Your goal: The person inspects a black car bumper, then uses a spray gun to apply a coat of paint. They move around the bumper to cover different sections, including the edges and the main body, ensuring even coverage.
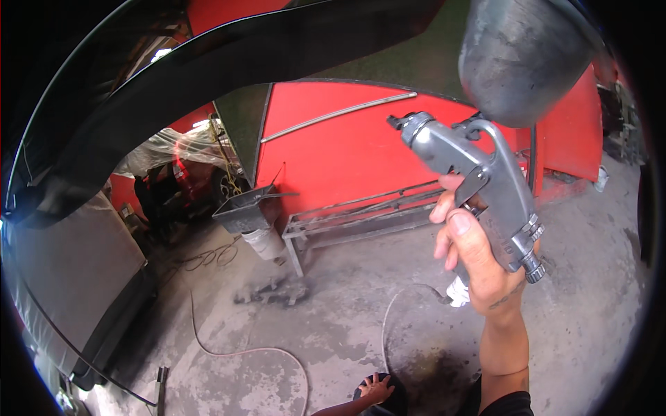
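Observation:
Raised at the right, my right hand (474, 260) is wrapped round the handle of a metal spray gun (510, 177). The gun's nozzle points to the upper left, and its grey cup (524, 66) stands on top, close to the camera. Below that hand shows a white-wrapped piece (458, 292), where a thin air hose (386, 326) comes up from the floor. Low in the middle, my left hand (377, 390) rests with fingers spread on dark clothing and holds nothing.
A long metal bench frame (361, 225) stands before a red wall (333, 159). Left of it is a dark tray (246, 208) over a white bucket (263, 243). A sheet-covered vehicle (73, 270) is at the left. Another hose (250, 351) snakes across the stained concrete floor.

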`<control>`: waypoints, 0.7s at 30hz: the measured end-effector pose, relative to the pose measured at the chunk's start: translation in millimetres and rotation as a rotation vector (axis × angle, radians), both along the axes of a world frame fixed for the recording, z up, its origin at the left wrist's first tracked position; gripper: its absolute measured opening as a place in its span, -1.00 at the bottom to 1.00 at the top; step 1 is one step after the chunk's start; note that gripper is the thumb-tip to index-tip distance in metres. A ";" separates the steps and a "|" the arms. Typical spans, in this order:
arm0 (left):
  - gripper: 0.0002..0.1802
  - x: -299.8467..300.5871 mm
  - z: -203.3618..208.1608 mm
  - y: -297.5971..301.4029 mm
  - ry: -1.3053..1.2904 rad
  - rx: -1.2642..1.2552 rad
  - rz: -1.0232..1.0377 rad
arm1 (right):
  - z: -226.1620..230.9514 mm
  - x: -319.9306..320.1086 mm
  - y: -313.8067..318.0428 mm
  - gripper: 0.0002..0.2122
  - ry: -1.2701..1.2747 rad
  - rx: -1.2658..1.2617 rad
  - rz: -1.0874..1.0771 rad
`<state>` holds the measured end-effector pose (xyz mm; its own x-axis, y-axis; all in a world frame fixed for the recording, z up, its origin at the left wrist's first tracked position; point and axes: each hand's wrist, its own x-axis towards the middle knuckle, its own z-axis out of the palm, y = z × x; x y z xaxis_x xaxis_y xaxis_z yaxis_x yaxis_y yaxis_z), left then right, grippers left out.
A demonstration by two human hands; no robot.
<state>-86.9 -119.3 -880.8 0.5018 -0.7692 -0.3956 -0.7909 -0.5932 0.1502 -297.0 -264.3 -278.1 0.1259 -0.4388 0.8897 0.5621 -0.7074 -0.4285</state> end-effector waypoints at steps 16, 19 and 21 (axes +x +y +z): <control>-0.22 0.4 -0.7 0.2 -0.014 0.002 0.020 | -1.4 -5.8 -17.0 -0.67 0.018 0.010 0.028; -0.22 0.6 -1.1 2.9 -0.035 -0.005 0.012 | -6.4 -4.8 -18.4 -0.66 0.002 0.032 -0.021; -0.22 1.7 -0.5 5.2 -0.033 -0.003 0.023 | -3.9 0.8 -18.1 -0.65 -0.062 0.076 -0.114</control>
